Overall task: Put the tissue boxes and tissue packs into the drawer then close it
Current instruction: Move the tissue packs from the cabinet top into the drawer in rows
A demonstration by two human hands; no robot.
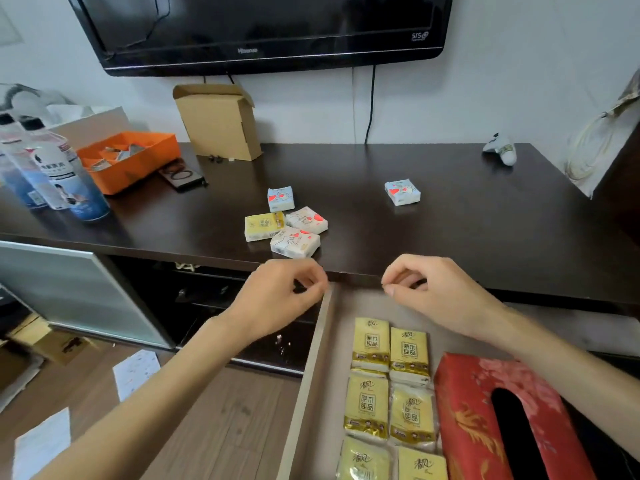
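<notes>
The drawer (317,344) stands pulled open below the dark tabletop (485,237). Inside lie several yellow tissue packs (370,344) in rows and a red tissue box (474,420) to their right. On the tabletop near the front edge sit a yellow pack (263,226), two white packs with red hearts (307,220), (295,241) and a blue-white pack (280,199). Another blue-white pack (402,192) lies apart to the right. My left hand (280,299) and my right hand (426,289) hover at the table's front edge, fingers curled, holding nothing.
An orange tray (138,161), an open cardboard box (218,123), bottles (59,171) and a dark phone-like object (183,176) stand at the back left. A small white toy (502,148) is at the back right. A TV (263,29) hangs above. Papers lie on the floor.
</notes>
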